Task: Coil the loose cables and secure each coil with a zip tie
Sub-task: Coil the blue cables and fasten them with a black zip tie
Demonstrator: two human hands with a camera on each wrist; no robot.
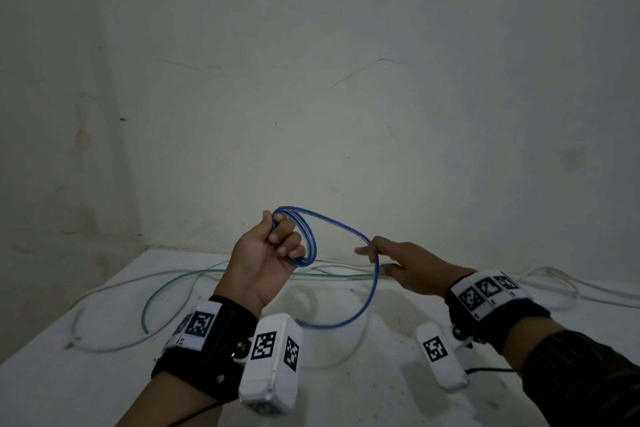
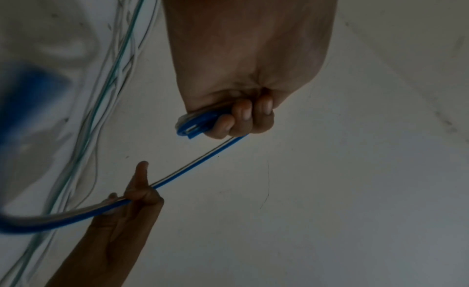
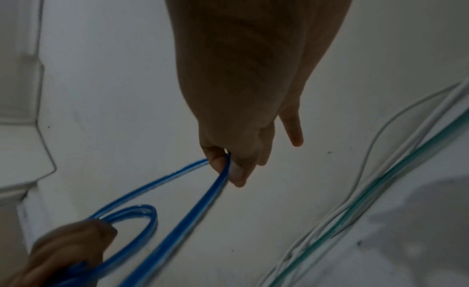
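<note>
My left hand (image 1: 273,246) is raised above the white table (image 1: 104,385) and grips a small coil of blue cable (image 1: 304,239), fingers curled round its loops. The left wrist view shows the same coil (image 2: 193,125) bunched under those fingers. From the coil a loose blue strand (image 1: 372,295) arcs right and hangs down in a wide loop. My right hand (image 1: 384,260) pinches that strand between thumb and finger (image 3: 228,167), with the index finger sticking out. No zip tie is in view.
A green cable (image 1: 162,291) and several white cables (image 1: 554,281) lie loose across the back of the table, also seen as green (image 3: 380,193) and white strands in the right wrist view. A pale wall (image 1: 346,80) stands close behind; a corner is at the left.
</note>
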